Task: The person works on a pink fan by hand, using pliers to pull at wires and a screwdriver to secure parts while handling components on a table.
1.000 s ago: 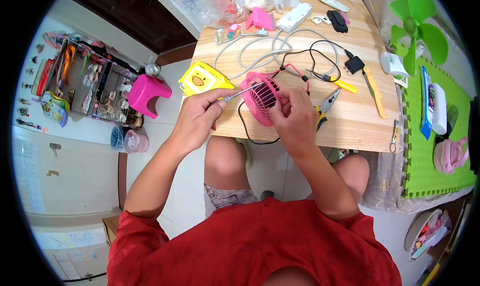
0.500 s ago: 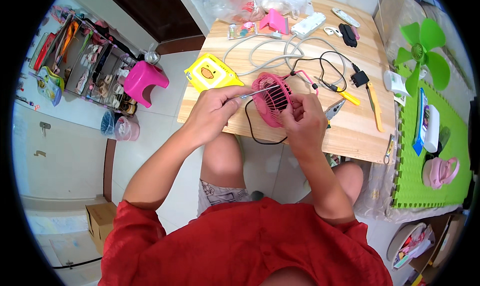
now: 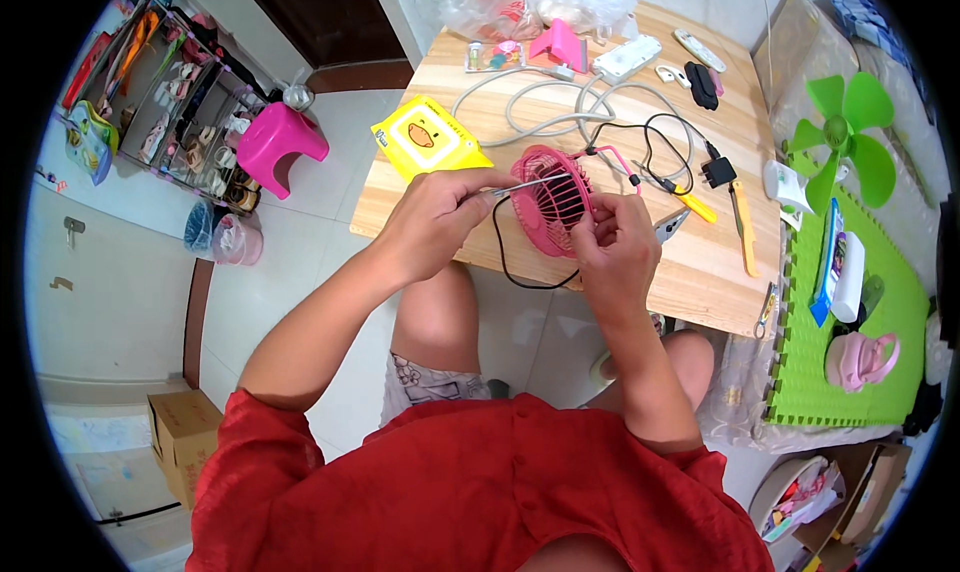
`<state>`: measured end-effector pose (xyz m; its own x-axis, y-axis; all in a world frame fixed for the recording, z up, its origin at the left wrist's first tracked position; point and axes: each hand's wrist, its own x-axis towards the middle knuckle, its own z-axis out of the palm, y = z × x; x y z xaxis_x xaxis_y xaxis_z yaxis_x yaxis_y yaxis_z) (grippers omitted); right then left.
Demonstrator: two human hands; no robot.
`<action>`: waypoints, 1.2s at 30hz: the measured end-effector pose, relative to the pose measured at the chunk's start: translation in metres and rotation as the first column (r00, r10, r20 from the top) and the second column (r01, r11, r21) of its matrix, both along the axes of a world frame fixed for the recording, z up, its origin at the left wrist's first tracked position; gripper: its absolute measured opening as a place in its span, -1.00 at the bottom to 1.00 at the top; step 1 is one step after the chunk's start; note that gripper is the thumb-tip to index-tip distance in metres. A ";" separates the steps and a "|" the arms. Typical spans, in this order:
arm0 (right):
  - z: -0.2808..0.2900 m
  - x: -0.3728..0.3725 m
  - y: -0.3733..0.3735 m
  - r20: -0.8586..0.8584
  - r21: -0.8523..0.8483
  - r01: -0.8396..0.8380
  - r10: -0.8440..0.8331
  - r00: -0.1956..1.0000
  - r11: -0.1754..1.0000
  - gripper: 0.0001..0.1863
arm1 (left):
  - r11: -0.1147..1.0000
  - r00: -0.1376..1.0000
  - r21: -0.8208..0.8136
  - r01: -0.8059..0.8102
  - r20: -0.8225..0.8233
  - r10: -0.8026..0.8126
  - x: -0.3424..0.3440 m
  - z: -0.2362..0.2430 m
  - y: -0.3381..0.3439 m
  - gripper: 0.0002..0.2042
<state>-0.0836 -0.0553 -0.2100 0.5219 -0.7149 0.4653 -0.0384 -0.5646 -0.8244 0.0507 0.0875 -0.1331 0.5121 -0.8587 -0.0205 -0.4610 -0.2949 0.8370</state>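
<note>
Pink fan point(image 3: 552, 208) stays pinched in the right hand point(image 3: 618, 240). The left hand point(image 3: 437, 217) remains clamped on a metal rod point(image 3: 538, 183) across it; little has shifted, so work seems ongoing.

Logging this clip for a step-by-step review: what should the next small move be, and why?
Probably the right grip should steady the pink fan cage before any push: it pinches the cage only near its edge, while the left grip holds a thin metal rod that crosses it in this view. Whether the tip touches is unclear, so steadying might limit slipping.
</note>
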 end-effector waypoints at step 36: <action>0.001 0.003 0.004 -0.038 -0.153 0.026 -0.032 0.999 0.988 -0.84 | 0.989 1.000 -0.147 0.028 0.005 -0.028 0.004 -0.015 0.011 -0.71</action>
